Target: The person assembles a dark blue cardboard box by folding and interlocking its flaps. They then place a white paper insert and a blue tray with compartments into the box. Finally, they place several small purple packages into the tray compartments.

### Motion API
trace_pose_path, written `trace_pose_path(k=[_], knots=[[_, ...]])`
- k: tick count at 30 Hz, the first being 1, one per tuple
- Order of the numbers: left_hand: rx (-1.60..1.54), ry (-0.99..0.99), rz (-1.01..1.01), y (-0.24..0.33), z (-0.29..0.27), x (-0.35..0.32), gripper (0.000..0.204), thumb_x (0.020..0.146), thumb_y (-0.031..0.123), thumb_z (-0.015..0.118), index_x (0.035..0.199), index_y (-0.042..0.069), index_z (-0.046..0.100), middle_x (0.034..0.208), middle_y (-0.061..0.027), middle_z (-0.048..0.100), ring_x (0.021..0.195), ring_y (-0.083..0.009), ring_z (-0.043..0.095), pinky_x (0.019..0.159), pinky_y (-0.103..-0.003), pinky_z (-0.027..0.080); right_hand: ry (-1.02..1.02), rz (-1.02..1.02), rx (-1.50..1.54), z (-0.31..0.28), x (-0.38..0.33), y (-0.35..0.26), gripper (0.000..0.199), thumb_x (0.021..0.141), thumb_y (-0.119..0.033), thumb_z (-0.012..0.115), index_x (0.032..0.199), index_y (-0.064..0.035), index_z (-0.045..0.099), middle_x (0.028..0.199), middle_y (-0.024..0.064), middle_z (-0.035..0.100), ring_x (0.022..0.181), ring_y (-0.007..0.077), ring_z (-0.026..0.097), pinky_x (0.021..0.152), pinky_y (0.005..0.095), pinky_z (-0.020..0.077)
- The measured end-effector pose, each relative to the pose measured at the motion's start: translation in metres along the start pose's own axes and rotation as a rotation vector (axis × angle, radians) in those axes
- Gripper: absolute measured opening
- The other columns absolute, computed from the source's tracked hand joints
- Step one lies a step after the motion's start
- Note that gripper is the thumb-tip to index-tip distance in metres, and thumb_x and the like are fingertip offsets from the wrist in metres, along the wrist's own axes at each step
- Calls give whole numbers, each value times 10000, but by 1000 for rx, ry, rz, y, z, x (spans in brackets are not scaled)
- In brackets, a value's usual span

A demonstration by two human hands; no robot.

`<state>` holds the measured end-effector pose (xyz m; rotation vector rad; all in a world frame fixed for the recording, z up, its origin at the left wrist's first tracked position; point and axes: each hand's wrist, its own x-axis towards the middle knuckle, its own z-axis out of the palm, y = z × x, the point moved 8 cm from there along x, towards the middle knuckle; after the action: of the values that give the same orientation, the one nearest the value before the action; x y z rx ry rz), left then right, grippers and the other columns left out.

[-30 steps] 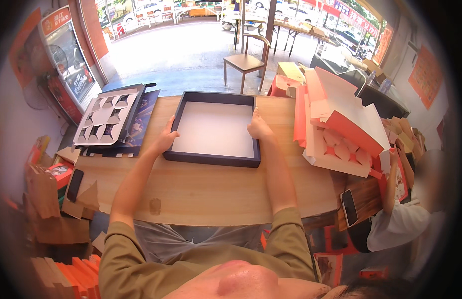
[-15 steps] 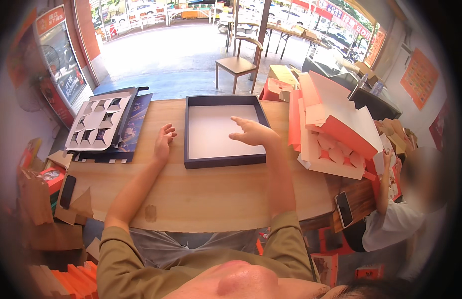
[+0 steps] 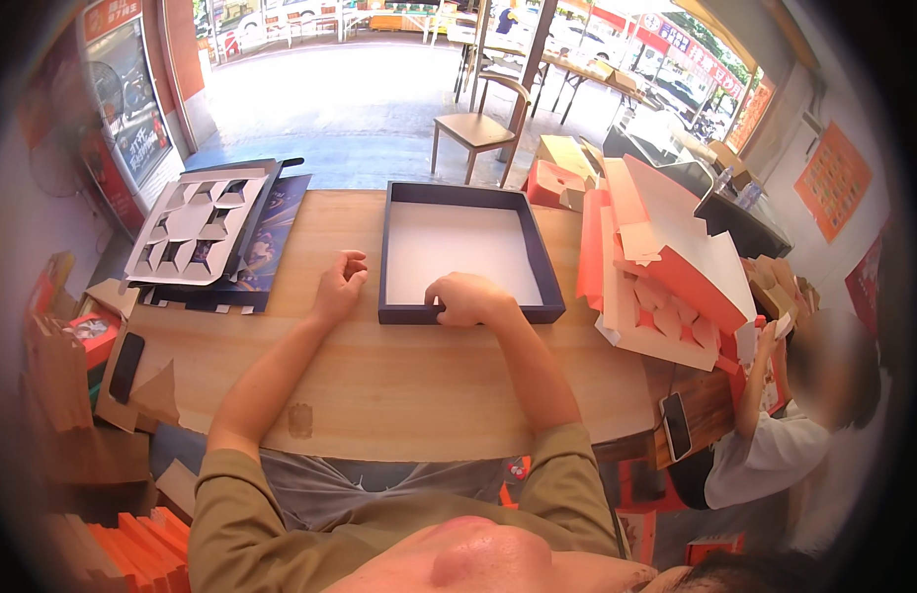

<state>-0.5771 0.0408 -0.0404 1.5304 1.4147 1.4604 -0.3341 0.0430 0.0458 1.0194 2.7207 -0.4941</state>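
One hand over tray's near edge

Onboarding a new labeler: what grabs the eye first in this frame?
The dark open box tray with its white floor, mid-table, with the right hand gripping its near wall. The left hand rests curled on the wooden table beside it. Orange-and-white folded cartons are heaped on the right.

The open box tray lies mid-table. Left of it sits the die-cut sheet stack; right, the folded carton pile. A chair stands beyond the far edge.
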Motion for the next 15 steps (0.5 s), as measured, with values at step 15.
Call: trace_pose_path(k=[15], knots=[[87, 8, 58, 27, 0, -12, 289, 975, 103, 696, 1246, 1, 696, 1014, -105, 751, 931, -190, 725, 867, -359, 596, 44, 33, -47, 3, 1, -16, 498, 910, -246, 768, 1370, -71, 701, 1276, 158, 768, 1231, 348, 698, 1056, 453, 564]])
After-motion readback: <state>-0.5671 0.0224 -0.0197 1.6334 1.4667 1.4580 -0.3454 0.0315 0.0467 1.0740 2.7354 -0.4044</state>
